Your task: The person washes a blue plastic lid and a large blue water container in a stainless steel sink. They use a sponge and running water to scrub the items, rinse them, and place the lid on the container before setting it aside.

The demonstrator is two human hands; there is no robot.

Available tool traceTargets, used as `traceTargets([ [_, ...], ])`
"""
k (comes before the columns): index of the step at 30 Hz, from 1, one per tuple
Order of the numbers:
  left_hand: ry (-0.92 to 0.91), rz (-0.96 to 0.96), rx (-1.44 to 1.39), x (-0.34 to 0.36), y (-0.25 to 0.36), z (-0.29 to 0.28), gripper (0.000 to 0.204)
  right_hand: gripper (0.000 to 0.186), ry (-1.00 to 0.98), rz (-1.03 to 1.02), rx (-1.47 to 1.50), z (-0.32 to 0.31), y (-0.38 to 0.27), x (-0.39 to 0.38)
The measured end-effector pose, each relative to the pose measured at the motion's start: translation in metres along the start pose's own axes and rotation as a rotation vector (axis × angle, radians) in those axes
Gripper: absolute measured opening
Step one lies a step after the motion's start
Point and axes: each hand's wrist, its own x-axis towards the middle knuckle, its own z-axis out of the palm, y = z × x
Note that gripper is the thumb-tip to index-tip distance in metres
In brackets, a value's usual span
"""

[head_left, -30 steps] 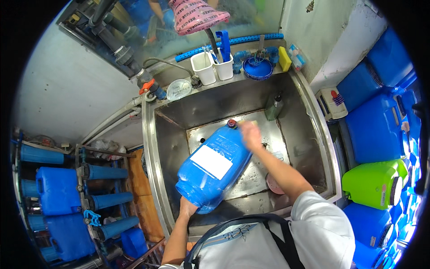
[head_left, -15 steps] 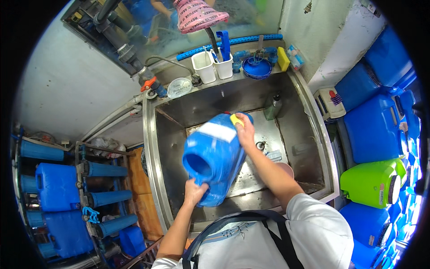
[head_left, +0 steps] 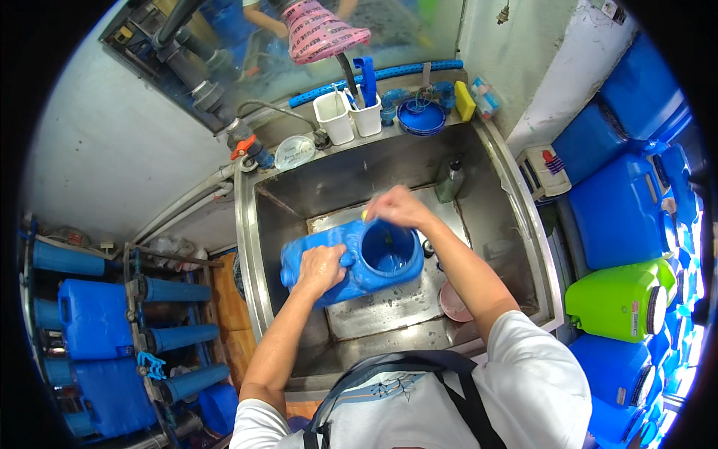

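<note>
A blue plastic water jug (head_left: 345,293) lies tilted on its side over the steel sink (head_left: 314,182), its wide round mouth turned up and to the right. My left hand (head_left: 321,268) is closed round the jug's handle beside the neck. My right hand (head_left: 399,206), slightly blurred, is at the far rim of the mouth. Its fingers pinch a yellow sponge (head_left: 365,215), of which only a small edge shows. The jug's inside looks wet, and its far end points left.
In the sink stand a dark-topped bottle (head_left: 450,179) and a pink bowl (head_left: 452,301), partly behind my right forearm. White cups (head_left: 333,120), a blue lid (head_left: 421,117) and another yellow sponge (head_left: 464,102) line the back ledge. Blue jugs (head_left: 617,209) and a green one (head_left: 609,301) are stacked right.
The jug has turned so its mouth faces right instead of toward me. My left hand has risen with the handle, and my right hand has moved from the jug's side to its mouth.
</note>
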Motion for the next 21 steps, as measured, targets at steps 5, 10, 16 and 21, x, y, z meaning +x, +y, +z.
traceTargets([
  [5,0.344,0.288,-0.002,0.023,0.005,0.012,0.022,0.019,-0.021,0.048,-0.059,0.036,0.032,-0.004],
  [10,0.664,0.01,-0.069,0.003,-0.01,0.029,0.036,0.051,0.659,0.494,1.354,-0.008,0.109,-0.046],
  [16,0.809,-0.505,-0.548,-0.016,-0.016,0.052,0.034,0.071,1.025,0.517,1.345,-0.092,0.173,-0.024],
  [21,0.592,-0.831,-0.848,-0.001,-0.015,0.049,0.055,0.066,1.156,0.691,1.307,-0.136,0.197,0.018],
])
